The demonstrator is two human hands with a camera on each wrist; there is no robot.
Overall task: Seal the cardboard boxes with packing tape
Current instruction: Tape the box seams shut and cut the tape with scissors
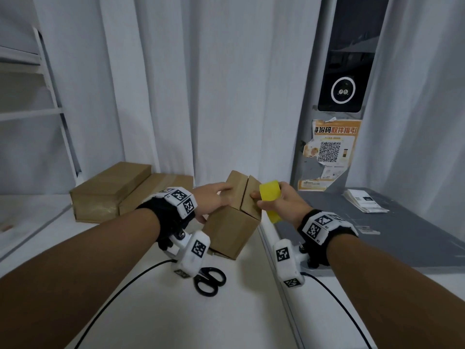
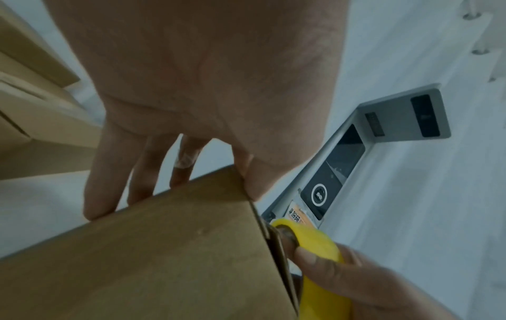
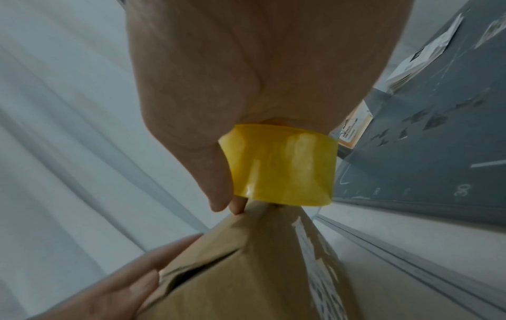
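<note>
A small cardboard box (image 1: 232,217) stands tilted on the white table, its two top flaps meeting at a seam. My left hand (image 1: 214,200) holds its far left side, fingers (image 2: 104,179) straight along the cardboard (image 2: 164,249) and thumb at the near corner. My right hand (image 1: 279,200) grips a yellow roll of packing tape (image 1: 270,192) with fingers through its core and presses it against the box's right flap. In the right wrist view the tape roll (image 3: 279,164) touches the box's top edge (image 3: 246,259).
Two flat cardboard boxes (image 1: 110,190) lie at the back left. Black scissors (image 1: 210,279) lie on the white table (image 1: 176,311) in front of the box. A grey cutting mat (image 1: 402,235) with paper slips (image 1: 364,200) covers the right side. Curtains hang behind.
</note>
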